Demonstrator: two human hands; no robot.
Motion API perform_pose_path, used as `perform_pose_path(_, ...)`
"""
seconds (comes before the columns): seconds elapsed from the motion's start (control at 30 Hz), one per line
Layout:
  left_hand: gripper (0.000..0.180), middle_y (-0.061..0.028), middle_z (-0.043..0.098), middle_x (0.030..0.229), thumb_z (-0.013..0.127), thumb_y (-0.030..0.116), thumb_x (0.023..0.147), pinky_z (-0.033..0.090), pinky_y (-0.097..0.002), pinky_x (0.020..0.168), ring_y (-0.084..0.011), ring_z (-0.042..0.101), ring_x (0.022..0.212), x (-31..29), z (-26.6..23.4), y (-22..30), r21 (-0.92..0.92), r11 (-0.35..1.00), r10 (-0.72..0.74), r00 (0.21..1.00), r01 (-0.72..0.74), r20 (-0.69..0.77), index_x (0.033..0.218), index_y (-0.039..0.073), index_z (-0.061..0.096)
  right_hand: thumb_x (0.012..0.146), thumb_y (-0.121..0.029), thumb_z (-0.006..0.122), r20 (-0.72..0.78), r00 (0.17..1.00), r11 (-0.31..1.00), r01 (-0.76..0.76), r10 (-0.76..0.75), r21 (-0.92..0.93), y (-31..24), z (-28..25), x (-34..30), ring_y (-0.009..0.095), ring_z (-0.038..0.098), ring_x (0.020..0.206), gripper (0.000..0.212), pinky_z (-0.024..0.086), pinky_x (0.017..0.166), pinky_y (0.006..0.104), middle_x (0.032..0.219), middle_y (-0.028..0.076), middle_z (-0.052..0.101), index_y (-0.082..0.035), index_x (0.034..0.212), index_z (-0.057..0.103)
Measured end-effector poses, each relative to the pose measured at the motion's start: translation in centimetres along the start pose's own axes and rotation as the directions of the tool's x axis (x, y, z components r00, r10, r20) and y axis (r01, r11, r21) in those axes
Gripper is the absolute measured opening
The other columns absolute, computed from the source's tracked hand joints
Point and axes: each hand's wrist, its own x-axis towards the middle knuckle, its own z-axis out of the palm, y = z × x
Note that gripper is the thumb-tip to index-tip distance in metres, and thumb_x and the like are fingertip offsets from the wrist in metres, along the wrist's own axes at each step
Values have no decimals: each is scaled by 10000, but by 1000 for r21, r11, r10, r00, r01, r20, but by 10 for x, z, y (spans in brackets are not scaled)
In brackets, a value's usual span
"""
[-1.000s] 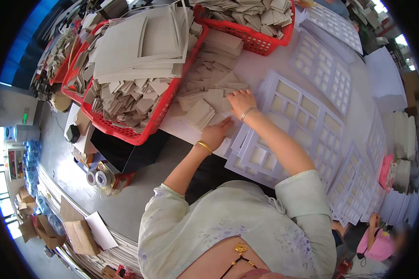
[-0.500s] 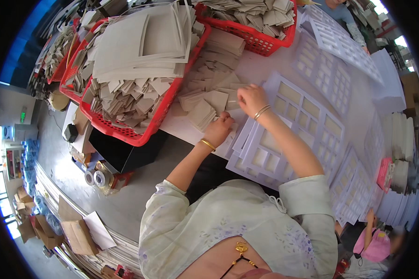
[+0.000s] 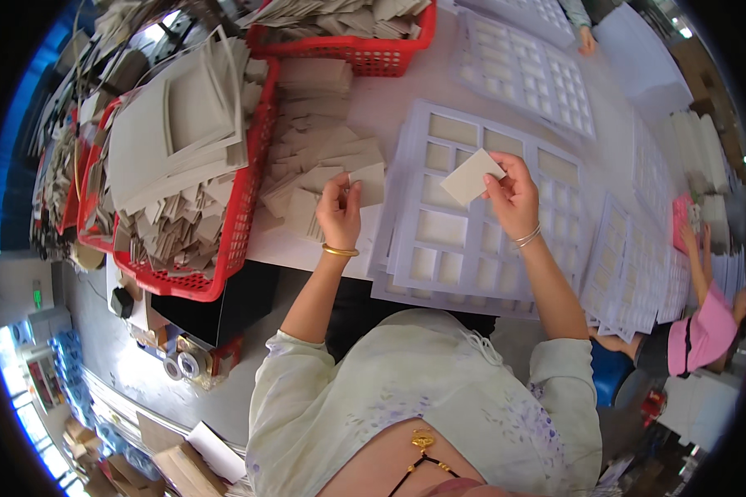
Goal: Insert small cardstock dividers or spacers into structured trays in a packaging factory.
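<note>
Between the thumb and fingers of my right hand [image 3: 514, 195] is a small pale cardboard piece [image 3: 466, 179], tilted above the top white frame sheet [image 3: 471, 240] with its rows of rectangular openings. My left hand [image 3: 338, 212] is closed at the edge of a grey cardboard piece [image 3: 370, 184], beside the loose pile. That pile of cardboard pieces [image 3: 319, 153] lies on the white table left of the frame sheets. More frame sheets lie stacked under the top one, their edges showing at the left and front.
A red basket [image 3: 261, 157] full of cardboard offcuts stands at the left, another red basket [image 3: 381, 60] at the far side. More frame sheets [image 3: 526, 70] lie far right. A co-worker's hand [image 3: 587, 41] shows there; a person in pink [image 3: 709, 331] is at the right.
My right hand has moved right from the pile to over the frame sheet, now with a cardboard piece. My left hand has lifted slightly and grips another piece. The view has shifted.
</note>
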Motion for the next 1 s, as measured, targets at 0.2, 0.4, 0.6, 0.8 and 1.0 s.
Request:
perform_pose_path(0.2,174,-41,610,718,683,78,797,421,-286,501,-162,513,536,15,22,79,67,976,161,899,-205,408,966,82,646,874,8,557,-16,993,993,-120,119,-5,15,-20,-9,95,637,703,298,507,524,211,972,79,621,-46,1163,509)
perform_pose_path(0.4,169,-36,622,798,654,56,765,463,-370,688,-254,551,752,8,46,97,-73,874,372,564,-481,737,926,109,655,912,-19,512,-63,983,983,-168,173,76,-6,-18,-9,128,663,725,438,441,430,193,978,78,603,-70,1321,362)
perform_pose_path(0.6,97,-51,620,770,640,70,779,435,-397,737,-279,559,775,-16,67,81,-10,933,244,610,-360,754,862,92,596,894,1,543,-83,993,993,-81,89,89,6,-27,-22,70,575,645,408,401,510,177,868,40,609,-58,1278,419)
perform_pose_path(0.8,157,-55,608,947,637,51,764,411,-386,773,-278,549,879,-18,70,79,45,902,247,597,-430,763,909,103,608,871,-6,594,-81,995,999,-50,50,-2,26,-30,-24,24,453,624,341,344,557,160,784,3,593,-54,1180,457)
perform_pose_path(1.0,252,-58,574,1028,625,20,741,404,-384,819,-280,522,971,-18,50,81,190,855,302,761,-483,574,968,128,643,823,-65,658,-125,986,983,-128,112,-130,25,-21,-24,44,470,535,267,383,504,196,675,10,625,-52,1042,507)
